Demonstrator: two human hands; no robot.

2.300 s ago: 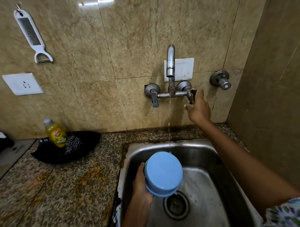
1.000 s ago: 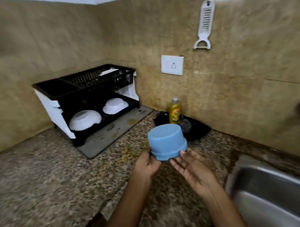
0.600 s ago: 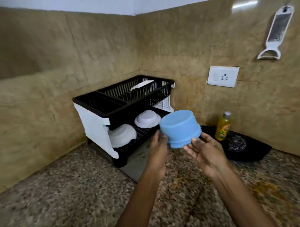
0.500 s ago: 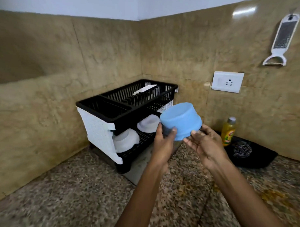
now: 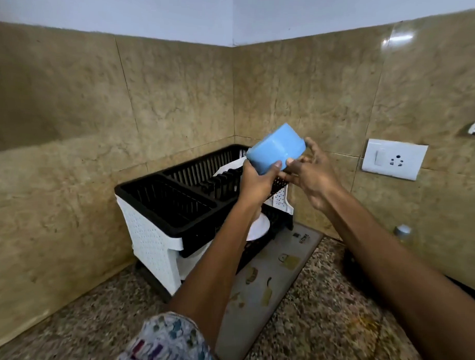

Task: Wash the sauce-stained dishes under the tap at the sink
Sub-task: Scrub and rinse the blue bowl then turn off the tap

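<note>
Blue bowl (image 5: 276,149) held tilted, base up, above black dish rack (image 5: 176,202) | left hand (image 5: 257,184) gripping lower rim, thumb curled on wall | right hand (image 5: 310,173) fingers curled round far rim | patterned mat (image 5: 273,278) under rack on granite counter (image 5: 328,317)

I see a two-tier dish rack (image 5: 173,220) with black trays and white perforated sides, tucked into the corner on a speckled granite surface (image 5: 320,317). A grey mat (image 5: 267,283) printed with small pictures lies under and in front of the rack. Tan stone tiles (image 5: 72,106) cover both walls. A white switch-and-socket plate (image 5: 394,159) sits on the right wall. Near it, low down, a bottle's silver cap (image 5: 403,231) shows.
</note>
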